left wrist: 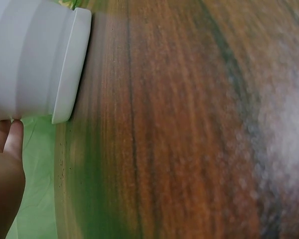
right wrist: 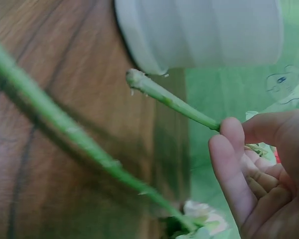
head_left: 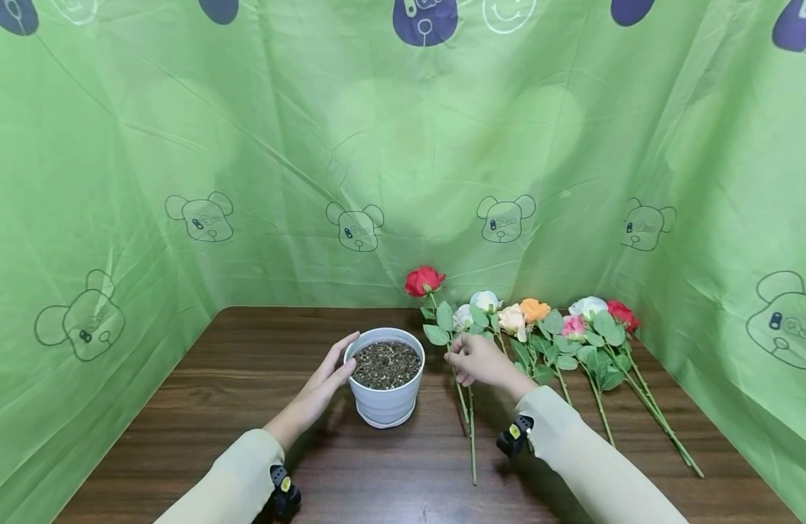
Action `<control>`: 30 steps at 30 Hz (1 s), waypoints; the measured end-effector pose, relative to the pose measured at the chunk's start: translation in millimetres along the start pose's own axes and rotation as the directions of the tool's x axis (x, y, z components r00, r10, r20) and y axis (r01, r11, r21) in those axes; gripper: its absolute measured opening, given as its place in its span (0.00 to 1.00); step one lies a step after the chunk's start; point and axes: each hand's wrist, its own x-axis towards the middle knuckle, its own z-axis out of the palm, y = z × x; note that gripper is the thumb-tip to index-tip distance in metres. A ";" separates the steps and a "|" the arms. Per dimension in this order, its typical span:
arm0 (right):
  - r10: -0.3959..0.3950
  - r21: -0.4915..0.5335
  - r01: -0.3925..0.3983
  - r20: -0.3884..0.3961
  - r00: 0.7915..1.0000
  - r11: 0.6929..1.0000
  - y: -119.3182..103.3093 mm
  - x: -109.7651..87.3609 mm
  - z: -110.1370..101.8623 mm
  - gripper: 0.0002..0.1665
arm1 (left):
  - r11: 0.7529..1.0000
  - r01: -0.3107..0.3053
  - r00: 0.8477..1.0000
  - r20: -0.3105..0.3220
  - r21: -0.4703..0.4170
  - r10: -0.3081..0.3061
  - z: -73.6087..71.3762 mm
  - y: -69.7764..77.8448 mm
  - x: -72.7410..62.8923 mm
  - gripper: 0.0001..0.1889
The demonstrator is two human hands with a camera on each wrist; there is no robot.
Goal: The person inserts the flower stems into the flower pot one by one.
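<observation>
A light grey flowerpot (head_left: 385, 400) filled with dark soil (head_left: 386, 365) stands upright on the table. My left hand (head_left: 324, 375) rests against its left side, fingers extended along the rim and wall; the left wrist view shows fingertips (left wrist: 15, 137) touching the pot wall. To the right of the pot, my right hand (head_left: 483, 360) pinches the green stem of a red artificial rose (head_left: 425, 281) between thumb and fingers. In the right wrist view, the cut end of this stem (right wrist: 174, 103) points toward the pot's base. Another stem (right wrist: 65, 124) crosses the foreground there.
More artificial roses lie in a row on the right: white (head_left: 486, 300), peach (head_left: 511, 321), orange (head_left: 535, 310), pink (head_left: 574, 327) and another red one (head_left: 623, 316). Their stems reach toward the front of the brown wooden table (head_left: 246, 378). Green cloth (head_left: 278, 145) hangs behind and at both sides.
</observation>
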 end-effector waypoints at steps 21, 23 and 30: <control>-0.210 -0.004 0.211 -0.101 0.972 0.977 -70.4 1.1 -28.8 0.11 | 1.000 0.012 1.000 -0.024 0.005 -0.012 1.3 0.2 -1.1 0.26; -0.237 0.032 0.243 -0.121 0.964 0.970 -75.9 1.6 -28.8 0.12 | 1.000 0.013 1.000 -0.023 0.005 -0.013 1.6 0.0 -0.8 0.26; -0.347 0.133 0.374 -0.190 0.918 0.918 -92.4 4.1 -23.9 0.14 | 1.000 0.014 1.000 -0.025 -0.006 -0.015 2.4 -0.1 0.1 0.26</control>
